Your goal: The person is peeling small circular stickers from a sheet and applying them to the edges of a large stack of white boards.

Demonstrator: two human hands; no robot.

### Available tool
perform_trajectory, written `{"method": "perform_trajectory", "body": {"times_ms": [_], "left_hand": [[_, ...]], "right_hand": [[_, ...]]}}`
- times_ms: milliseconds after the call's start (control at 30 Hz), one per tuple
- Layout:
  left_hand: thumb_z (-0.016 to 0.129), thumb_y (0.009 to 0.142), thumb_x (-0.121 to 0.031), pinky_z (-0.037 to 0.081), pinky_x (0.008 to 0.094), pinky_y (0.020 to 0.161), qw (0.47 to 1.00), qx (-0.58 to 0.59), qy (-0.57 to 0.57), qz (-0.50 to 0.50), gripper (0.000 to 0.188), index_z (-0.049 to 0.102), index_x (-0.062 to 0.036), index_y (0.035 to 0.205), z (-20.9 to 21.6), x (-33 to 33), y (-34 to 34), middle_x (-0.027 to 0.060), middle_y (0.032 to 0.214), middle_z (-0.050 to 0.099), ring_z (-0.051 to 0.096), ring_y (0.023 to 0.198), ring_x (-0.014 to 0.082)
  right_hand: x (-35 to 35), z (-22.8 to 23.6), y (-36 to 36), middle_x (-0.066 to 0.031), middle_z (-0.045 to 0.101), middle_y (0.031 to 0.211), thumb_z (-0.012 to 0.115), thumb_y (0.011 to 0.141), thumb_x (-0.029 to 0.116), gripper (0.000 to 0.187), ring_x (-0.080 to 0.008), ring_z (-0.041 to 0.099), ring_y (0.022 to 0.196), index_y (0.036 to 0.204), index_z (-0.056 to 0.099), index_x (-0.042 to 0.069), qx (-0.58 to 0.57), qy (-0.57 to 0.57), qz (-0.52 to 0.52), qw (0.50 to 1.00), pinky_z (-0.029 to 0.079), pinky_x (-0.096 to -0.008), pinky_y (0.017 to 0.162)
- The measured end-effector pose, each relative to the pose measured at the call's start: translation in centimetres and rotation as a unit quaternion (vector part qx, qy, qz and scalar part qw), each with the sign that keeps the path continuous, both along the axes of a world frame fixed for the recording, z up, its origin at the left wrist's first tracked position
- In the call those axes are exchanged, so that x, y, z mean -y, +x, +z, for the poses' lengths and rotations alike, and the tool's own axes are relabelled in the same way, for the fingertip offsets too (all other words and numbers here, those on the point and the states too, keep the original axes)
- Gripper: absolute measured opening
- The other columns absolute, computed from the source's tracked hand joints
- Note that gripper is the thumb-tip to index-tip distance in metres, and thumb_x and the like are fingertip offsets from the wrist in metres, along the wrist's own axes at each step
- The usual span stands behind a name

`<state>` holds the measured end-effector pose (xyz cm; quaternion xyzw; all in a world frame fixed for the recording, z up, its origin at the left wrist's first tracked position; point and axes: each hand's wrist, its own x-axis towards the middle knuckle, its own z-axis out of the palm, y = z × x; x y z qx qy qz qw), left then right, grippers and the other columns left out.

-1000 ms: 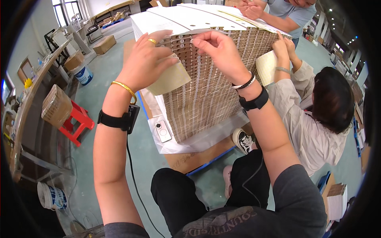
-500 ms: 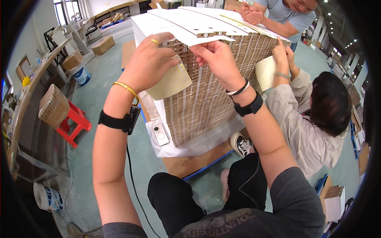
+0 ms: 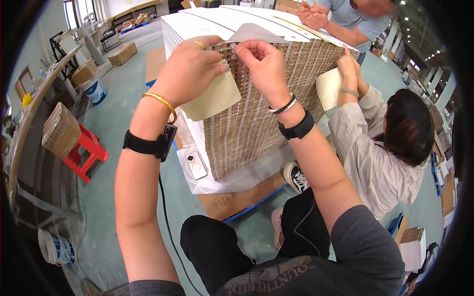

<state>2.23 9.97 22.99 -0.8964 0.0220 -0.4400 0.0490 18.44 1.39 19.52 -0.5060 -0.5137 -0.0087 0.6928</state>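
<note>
A tall stack of white panels [image 3: 197, 22] with brown edges stands before me, and both my hands are at its upper near corner. My left hand [image 3: 190, 69] is closed on a pale yellow sheet [image 3: 215, 98] with a faint grid, like a sticker sheet, hanging against the panel edges. Small round marks run along those edges by my fingers. My right hand [image 3: 264, 61] pinches at one edge beside the left fingertips; anything between its fingers is too small to name. Behind it, a thin greyish sheet [image 3: 256, 32] lifts above the top panel.
At right, a crouching co-worker [image 3: 382, 133] reaches to the same stack with another pale sheet [image 3: 329, 89]. Another person [image 3: 350, 22] leans over its far end. A phone [image 3: 196, 164] lies on white wrapping by the base. Left are a red stool [image 3: 86, 153] and a bucket [image 3: 94, 91].
My right hand has moved slightly left and up, closer to the left fingertips. The white flap that lay over the corner has drawn back, and the thin greyish sheet now shows behind my hand.
</note>
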Motion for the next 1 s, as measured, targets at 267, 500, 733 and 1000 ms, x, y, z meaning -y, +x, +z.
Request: {"method": "perform_trajectory", "body": {"times_ms": [267,500,733,1000], "left_hand": [[0.066,0.077,-0.017,0.046,0.0400,0.086,1.000,-0.003,-0.003,-0.009,0.017,0.068,0.0001,0.076,-0.1,0.1,0.2,0.0174,0.113,0.062,0.059,0.095,0.0331],[0.066,0.082,-0.023,0.042,0.0404,0.093,0.998,-0.053,-0.034,0.024,0.022,0.067,-0.0017,0.081,-0.1,0.3,-0.1,0.0140,0.122,0.057,0.054,0.107,0.0320],[0.067,0.075,-0.018,0.046,0.0394,0.086,0.998,-0.013,-0.053,0.002,0.018,0.069,0.0004,0.075,0.1,0.9,-0.2,0.0178,0.112,0.061,0.059,0.095,0.0338],[0.067,0.082,-0.024,0.043,0.0378,0.089,0.991,-0.076,-0.105,0.021,0.024,0.067,-0.0008,0.081,0.3,0.4,-0.4,0.0139,0.123,0.056,0.055,0.105,0.0302]], "right_hand": [[-0.4,0.0,-0.3,-0.0042,0.066,0.073,0.069,0.081,0.014,0.018,-0.0082,0.059,0.064,0.085,0.068,-0.003,-0.019,0.030,-0.016,0.999,0.049,-0.0226,0.062],[-0.7,0.0,-0.1,-0.0042,0.066,0.071,0.070,0.080,0.015,0.018,-0.0090,0.059,0.060,0.084,0.068,-0.002,-0.007,0.029,-0.036,0.999,0.049,-0.0231,0.058],[0.8,1.2,1.3,-0.0042,0.064,0.066,0.072,0.081,0.019,0.022,-0.0074,0.054,0.049,0.086,0.066,-0.002,-0.039,-0.092,0.015,0.995,0.045,-0.0212,0.043],[0.6,2.9,2.8,-0.0061,0.064,0.066,0.072,0.080,0.021,0.022,-0.0102,0.056,0.047,0.081,0.067,0.000,-0.066,-0.240,0.076,0.966,0.046,-0.0229,0.040]]}}
